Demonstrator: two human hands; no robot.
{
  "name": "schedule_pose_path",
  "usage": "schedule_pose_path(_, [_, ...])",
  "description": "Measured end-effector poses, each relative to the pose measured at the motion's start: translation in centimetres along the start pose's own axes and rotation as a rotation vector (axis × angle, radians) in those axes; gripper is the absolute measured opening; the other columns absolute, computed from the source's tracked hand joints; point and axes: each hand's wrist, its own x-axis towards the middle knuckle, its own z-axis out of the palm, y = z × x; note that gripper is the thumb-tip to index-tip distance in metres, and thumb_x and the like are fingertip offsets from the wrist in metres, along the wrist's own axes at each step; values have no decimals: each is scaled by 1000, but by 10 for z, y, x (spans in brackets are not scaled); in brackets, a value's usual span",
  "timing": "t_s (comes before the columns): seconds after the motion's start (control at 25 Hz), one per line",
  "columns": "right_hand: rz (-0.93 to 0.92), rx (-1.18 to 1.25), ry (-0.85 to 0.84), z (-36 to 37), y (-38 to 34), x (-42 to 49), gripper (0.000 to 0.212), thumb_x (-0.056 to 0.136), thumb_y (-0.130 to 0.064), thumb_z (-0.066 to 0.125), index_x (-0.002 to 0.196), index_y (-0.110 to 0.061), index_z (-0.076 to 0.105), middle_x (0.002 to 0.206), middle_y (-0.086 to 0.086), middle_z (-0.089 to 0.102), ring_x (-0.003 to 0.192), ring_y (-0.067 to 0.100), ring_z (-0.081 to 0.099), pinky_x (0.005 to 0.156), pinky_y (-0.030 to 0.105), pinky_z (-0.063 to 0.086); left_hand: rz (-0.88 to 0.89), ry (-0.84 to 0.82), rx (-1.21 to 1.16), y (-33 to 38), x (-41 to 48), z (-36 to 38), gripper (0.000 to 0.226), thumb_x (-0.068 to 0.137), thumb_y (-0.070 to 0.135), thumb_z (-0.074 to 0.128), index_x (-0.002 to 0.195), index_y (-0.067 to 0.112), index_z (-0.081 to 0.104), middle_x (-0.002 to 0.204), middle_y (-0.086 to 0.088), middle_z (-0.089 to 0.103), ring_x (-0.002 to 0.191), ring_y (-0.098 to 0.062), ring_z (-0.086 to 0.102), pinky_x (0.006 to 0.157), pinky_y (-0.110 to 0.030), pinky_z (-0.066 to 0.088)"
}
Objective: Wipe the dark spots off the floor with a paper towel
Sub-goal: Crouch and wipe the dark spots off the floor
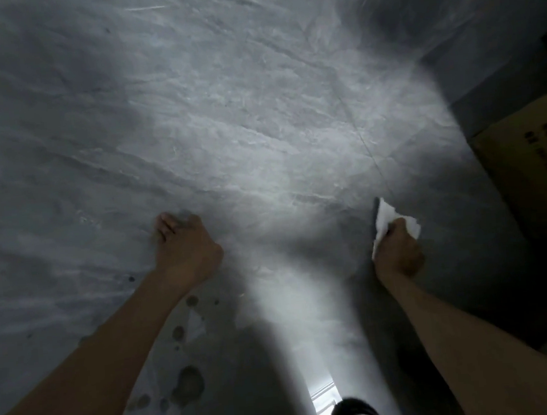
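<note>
Your right grip (398, 250) is closed around a crumpled white paper towel (385, 219). The fingers are curled round it, and the paper sticks out above the fist and a little at its right side. In the head view this grip is at the right, over a shadowed part of the grey floor (259, 126). It is not possible to tell if the towel touches the floor. Your left grip (184, 250) is left of the centre, the fingers folded into a fist with nothing inside. Whether its knuckles rest on the floor is not clear. The two grips are well apart.

The dark spots (188, 384) lie on the floor just beside your left forearm, nearer to you than the left grip. There is one big round spot low in the view and several smaller ones around it and up toward the wrist. They are well apart from the paper towel.

The floor looks like grey stone with pale veins, and a thin joint line crosses it at the right. A brown cardboard box (532, 180) with dark printed letters stands at the right edge. At the bottom edge there is a dark rounded shape (353, 412) that is cut off and cannot be identified.
</note>
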Motion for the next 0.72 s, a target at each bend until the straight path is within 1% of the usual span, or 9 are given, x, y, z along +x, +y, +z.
schedule_pose_path(0.08, [82, 57, 60, 5, -7, -13, 24, 99, -24, 44, 90, -7, 57, 78, 28, 65, 67, 42, 64, 59, 42, 45, -19, -19, -22, 4, 1, -1, 73, 91, 26, 44, 148, -1, 7, 147, -47, -3, 141, -56, 0, 118, -51, 5])
schedule_pose_path(0.2, [-313, -11, -47, 11, -18, -86, 21, 96, -22, 43, 84, -12, 58, 55, 14, 59, 46, 31, 59, 44, 31, 42, -35, -22, -28, 10, 0, 0, 76, 89, 27, 45, 148, 0, 7, 146, -48, -5, 140, -57, -2, 119, -53, 3])
schedule_pose_path(0.28, [-513, -74, -109, 8, -10, -80, 20, 95, -23, 44, 82, -16, 58, 53, 10, 58, 42, 29, 57, 42, 31, 43, -30, -23, -16, 8, -1, -2, 75, 91, 28, 44, 148, -1, 6, 146, -47, -5, 140, -57, -2, 119, -52, 3])
schedule_pose_path(0.32, [-467, -67, -107, 6, -7, -59, 19, 96, -22, 47, 82, -15, 59, 59, 13, 60, 49, 32, 60, 46, 35, 46, -22, -23, -12, 5, -2, -3, 74, 92, 29, 43, 148, -1, 5, 146, -47, -3, 140, -57, 0, 119, -52, 4])
schedule_pose_path(0.4, [-175, -33, -41, -1, -10, -15, 16, 97, -19, 48, 89, -11, 59, 78, 22, 64, 69, 39, 63, 58, 42, 48, -6, -12, 2, 3, -1, -3, 74, 93, 29, 43, 147, -3, 5, 146, -48, -1, 140, -58, 2, 118, -53, 6])
schedule_pose_path(0.48, [39, 21, 5, -3, -14, -8, 14, 97, -18, 48, 95, -8, 58, 84, 25, 65, 74, 41, 64, 61, 42, 46, -12, -25, 14, 5, 2, -2, 74, 92, 29, 44, 147, -3, 5, 145, -49, -1, 139, -59, 2, 118, -54, 7])
schedule_pose_path(0.56, [-6, 54, 9, 5, -19, -42, 10, 95, -15, 53, 90, -8, 59, 69, 24, 64, 60, 39, 64, 51, 36, 42, -31, -56, 6, 7, 3, -2, 76, 91, 30, 45, 148, -1, 6, 145, -49, -2, 139, -59, 0, 117, -55, 6])
schedule_pose_path(0.64, [-170, 47, -64, 3, -10, -81, 12, 90, -13, 63, 80, -11, 58, 54, 18, 59, 45, 34, 60, 42, 30, 39, -28, -51, 11, 10, 3, -2, 75, 91, 30, 45, 148, 0, 7, 146, -48, -2, 139, -59, -1, 118, -54, 5])
schedule_pose_path(0.72, [-275, 9, -155, 1, -5, -80, 16, 90, -18, 63, 76, -14, 56, 53, 14, 58, 43, 32, 59, 41, 29, 38, -32, -39, 14, 8, 3, -2, 75, 91, 31, 46, 148, 0, 8, 147, -47, -1, 140, -57, 0, 118, -54, 6])
